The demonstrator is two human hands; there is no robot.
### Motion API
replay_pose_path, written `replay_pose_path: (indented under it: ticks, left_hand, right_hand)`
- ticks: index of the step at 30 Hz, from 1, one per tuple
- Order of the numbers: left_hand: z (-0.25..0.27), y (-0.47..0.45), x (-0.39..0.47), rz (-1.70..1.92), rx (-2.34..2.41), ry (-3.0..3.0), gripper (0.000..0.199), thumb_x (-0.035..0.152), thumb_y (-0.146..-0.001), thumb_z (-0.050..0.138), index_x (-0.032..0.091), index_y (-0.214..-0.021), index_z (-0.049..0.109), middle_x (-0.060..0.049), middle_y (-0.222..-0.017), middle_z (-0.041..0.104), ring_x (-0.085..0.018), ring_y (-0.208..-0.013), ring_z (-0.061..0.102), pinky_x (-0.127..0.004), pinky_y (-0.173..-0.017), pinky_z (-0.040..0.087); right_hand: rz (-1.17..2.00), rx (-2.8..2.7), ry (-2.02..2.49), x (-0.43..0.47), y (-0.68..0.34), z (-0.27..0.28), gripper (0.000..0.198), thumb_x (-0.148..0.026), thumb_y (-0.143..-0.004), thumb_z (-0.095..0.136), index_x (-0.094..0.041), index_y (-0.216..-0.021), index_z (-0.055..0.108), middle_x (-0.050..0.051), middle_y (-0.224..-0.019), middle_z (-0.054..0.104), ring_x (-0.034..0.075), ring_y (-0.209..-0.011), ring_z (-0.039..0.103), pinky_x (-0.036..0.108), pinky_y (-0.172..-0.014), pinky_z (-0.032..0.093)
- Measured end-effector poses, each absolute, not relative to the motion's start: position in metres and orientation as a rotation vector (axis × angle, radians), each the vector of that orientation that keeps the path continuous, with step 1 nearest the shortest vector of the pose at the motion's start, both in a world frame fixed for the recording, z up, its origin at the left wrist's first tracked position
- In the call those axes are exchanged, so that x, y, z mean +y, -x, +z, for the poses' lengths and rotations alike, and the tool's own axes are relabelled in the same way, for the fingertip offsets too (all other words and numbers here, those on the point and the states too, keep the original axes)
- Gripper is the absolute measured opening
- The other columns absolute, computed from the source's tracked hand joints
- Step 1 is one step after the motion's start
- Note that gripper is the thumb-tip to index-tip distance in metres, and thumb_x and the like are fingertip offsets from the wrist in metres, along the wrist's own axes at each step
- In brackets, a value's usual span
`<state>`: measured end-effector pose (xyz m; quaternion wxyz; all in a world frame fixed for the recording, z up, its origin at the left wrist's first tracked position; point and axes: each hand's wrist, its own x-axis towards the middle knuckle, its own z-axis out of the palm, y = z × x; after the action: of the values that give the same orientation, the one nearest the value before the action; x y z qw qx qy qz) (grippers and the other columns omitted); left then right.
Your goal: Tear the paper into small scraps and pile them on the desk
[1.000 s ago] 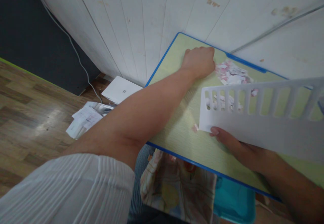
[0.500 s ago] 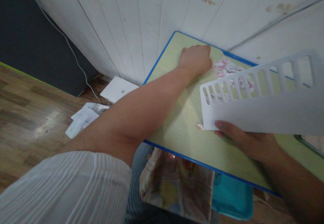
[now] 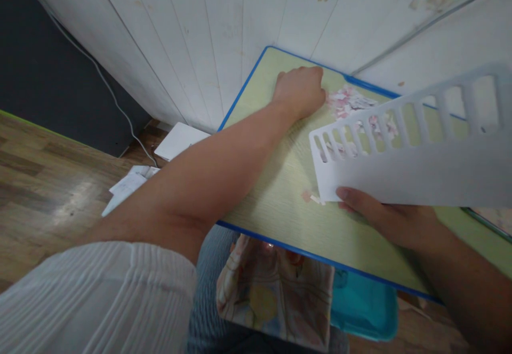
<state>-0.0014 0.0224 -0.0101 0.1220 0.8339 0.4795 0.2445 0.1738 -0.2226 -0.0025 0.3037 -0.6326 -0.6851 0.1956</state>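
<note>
Panel (image 3: 400, 178), white and slotted, is at a slant over the yellow-green tabletop (image 3: 272, 199); whether they touch cannot be told. Right hand (image 3: 392, 218) pinches its lower edge, thumb on the near face. Left hand (image 3: 301, 91) is curled beside the pile of paper scraps (image 3: 350, 101); fingertips hidden, grip unclear. Step in hand, as judged: steadying the panel near the scraps. Next move likely calls for a firm pinch, edge controlled.
</note>
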Motion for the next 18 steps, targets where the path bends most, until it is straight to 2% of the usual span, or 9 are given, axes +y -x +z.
replay_pose_path:
  ticks: [2,5,7,8,10,13,15,18]
  left_hand:
    - [-0.009,0.001,0.021,0.694,1.414,-2.444,0.036,0.020,-0.110,0.061,0.015,-0.140,0.080,-0.022,-0.150,0.084,-0.036,-0.134,0.075,-0.054,-0.111,0.053]
    - [-0.008,0.002,0.020,0.684,1.436,-2.445,0.032,0.024,-0.112,0.062,0.018,-0.138,0.080,-0.020,-0.150,0.084,-0.034,-0.134,0.076,-0.053,-0.111,0.054]
    - [-0.007,0.002,0.020,0.699,1.445,-2.445,0.032,0.023,-0.110,0.062,0.018,-0.136,0.081,-0.019,-0.146,0.085,-0.034,-0.133,0.077,-0.053,-0.111,0.055]
    - [-0.007,0.002,0.020,0.697,1.449,-2.445,0.034,0.022,-0.108,0.062,0.018,-0.136,0.082,-0.019,-0.145,0.086,-0.035,-0.132,0.077,-0.053,-0.110,0.055]
    - [-0.005,0.002,0.020,0.665,1.458,-2.446,0.037,0.023,-0.107,0.061,0.020,-0.137,0.083,-0.017,-0.146,0.086,-0.036,-0.133,0.077,-0.053,-0.110,0.056]
    - [-0.003,0.002,0.020,0.613,1.498,-2.411,0.036,0.027,-0.109,0.061,0.029,-0.135,0.085,-0.011,-0.142,0.087,-0.035,-0.137,0.074,-0.051,-0.111,0.056]
    - [-0.002,0.001,0.021,0.607,1.522,-2.378,0.032,0.027,-0.109,0.063,0.033,-0.132,0.086,-0.008,-0.136,0.088,-0.036,-0.140,0.072,-0.051,-0.112,0.054]
    - [-0.003,0.001,0.022,0.616,1.511,-2.374,0.028,0.028,-0.110,0.064,0.032,-0.128,0.086,-0.009,-0.137,0.087,-0.037,-0.139,0.071,-0.052,-0.113,0.053]
  right_hand:
    - [0.507,-1.786,1.693,-0.222,-0.176,-0.001,0.028,-0.061,-0.090,0.090,-0.037,-0.081,0.078,0.002,-0.075,0.079,0.039,-0.103,0.086,0.059,-0.121,0.067]
    - [0.504,-1.801,1.679,-0.222,-0.176,0.003,0.035,-0.058,-0.093,0.086,-0.036,-0.072,0.070,0.001,-0.066,0.074,0.034,-0.079,0.082,0.056,-0.103,0.075]
    - [0.479,-1.822,1.669,-0.223,-0.173,0.005,0.029,-0.056,-0.094,0.084,-0.035,-0.076,0.074,0.001,-0.070,0.078,0.034,-0.073,0.081,0.056,-0.095,0.076]
    - [0.478,-1.844,1.664,-0.224,-0.172,0.006,0.024,-0.055,-0.094,0.084,-0.035,-0.082,0.077,0.002,-0.075,0.081,0.035,-0.078,0.083,0.058,-0.098,0.076]
    - [0.494,-1.916,1.642,-0.225,-0.168,0.006,0.017,-0.052,-0.096,0.083,-0.035,-0.096,0.084,0.003,-0.088,0.087,0.040,-0.101,0.088,0.062,-0.110,0.073]
    - [0.520,-2.037,1.581,-0.225,-0.168,0.008,0.018,-0.050,-0.100,0.080,-0.036,-0.108,0.087,0.005,-0.105,0.092,0.044,-0.132,0.084,0.065,-0.125,0.065]
    - [0.479,-2.062,1.562,-0.224,-0.175,0.010,0.019,-0.047,-0.099,0.080,-0.034,-0.110,0.088,0.006,-0.113,0.093,0.046,-0.136,0.083,0.067,-0.129,0.062]
    - [0.467,-2.091,1.548,-0.221,-0.192,0.017,0.015,-0.047,-0.097,0.083,-0.035,-0.103,0.089,0.005,-0.113,0.094,0.047,-0.128,0.086,0.071,-0.134,0.056]
